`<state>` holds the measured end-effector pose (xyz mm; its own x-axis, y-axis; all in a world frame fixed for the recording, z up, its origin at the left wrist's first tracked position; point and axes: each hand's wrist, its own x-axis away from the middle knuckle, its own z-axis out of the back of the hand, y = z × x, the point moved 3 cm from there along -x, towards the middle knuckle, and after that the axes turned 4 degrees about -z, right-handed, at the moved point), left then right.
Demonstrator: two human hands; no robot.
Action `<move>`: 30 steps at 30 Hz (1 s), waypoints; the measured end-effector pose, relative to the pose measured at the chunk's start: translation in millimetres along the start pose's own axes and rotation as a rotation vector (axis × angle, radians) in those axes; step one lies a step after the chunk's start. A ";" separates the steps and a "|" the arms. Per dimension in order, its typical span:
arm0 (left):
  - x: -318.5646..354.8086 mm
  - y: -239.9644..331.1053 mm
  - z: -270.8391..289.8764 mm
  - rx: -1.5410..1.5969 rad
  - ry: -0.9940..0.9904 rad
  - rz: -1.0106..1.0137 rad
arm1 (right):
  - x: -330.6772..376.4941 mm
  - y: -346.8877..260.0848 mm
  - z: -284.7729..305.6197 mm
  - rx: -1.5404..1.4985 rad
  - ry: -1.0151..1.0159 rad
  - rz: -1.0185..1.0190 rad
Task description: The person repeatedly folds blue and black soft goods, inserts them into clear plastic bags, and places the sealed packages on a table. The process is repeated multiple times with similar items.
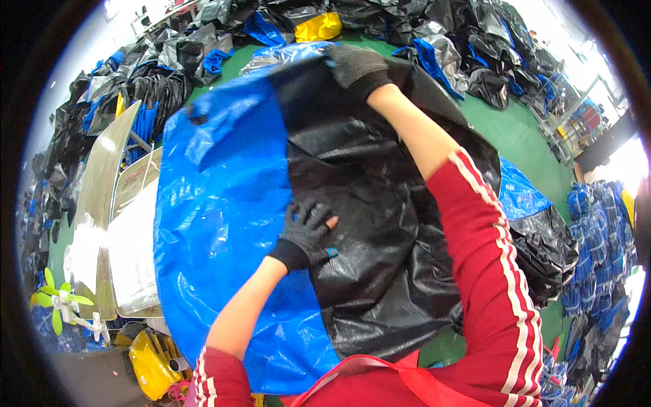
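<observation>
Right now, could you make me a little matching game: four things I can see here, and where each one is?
Things:
1. left hand
2. right hand
3. yellow bag
4. small green fan

Places:
A. at the far top edge of the black sheet
B. lower left, beside the metal table
C. flat on the middle of the black sheet, near the blue sheet
D. among the dark bags at the top of the view

Pairs: 1-C, 2-A, 3-D, 4-B
</observation>
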<state>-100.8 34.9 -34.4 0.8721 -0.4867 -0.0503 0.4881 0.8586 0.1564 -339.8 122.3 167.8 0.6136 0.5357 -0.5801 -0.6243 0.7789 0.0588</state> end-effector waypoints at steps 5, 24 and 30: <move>-15.5 -30.1 -18.6 -0.081 0.180 0.173 | 201.0 -53.2 121.6 -0.368 0.021 0.420; 85.5 -26.7 -6.8 -0.079 0.297 0.334 | 314.3 -38.3 61.1 -0.187 -0.288 0.354; 243.0 32.7 -17.6 -0.073 0.325 0.673 | 396.3 10.7 61.3 -0.249 -0.663 0.467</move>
<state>127.6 -52.4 -58.8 0.9433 0.2094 -0.2577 -0.1627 0.9680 0.1909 -73.6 362.9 -11.7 0.3741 0.9254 0.0598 -0.9247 0.3772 -0.0516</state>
